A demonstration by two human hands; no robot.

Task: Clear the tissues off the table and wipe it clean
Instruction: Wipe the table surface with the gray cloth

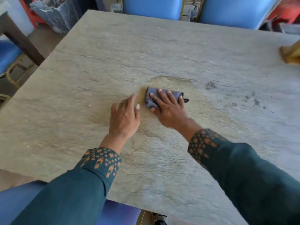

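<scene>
Pressing cloth (151, 98) under right hand (168, 109) | left hand (124, 118) beside, on table (97, 65)

Wide stone-look table top (113, 51) fills the middle here, grey-beige, veined and cracked in pattern, daylight washing it paler toward the right. Beyond the far edge, 2 blue padded chair backs: one (152, 7) centre, one (235, 12) to its right, a gold-coloured frame showing between them. Far left, another blue seat (8, 54) on a yellowish metal frame, next to a dark wooden table leg (24, 44). Top left, a dark speckled bin (53, 13) stands on the brownish floor (43, 39), with something red behind it. Top right corner, a red blur. Nearest the camera, a blue chair seat (120, 213) tucks under the table's near edge.
</scene>
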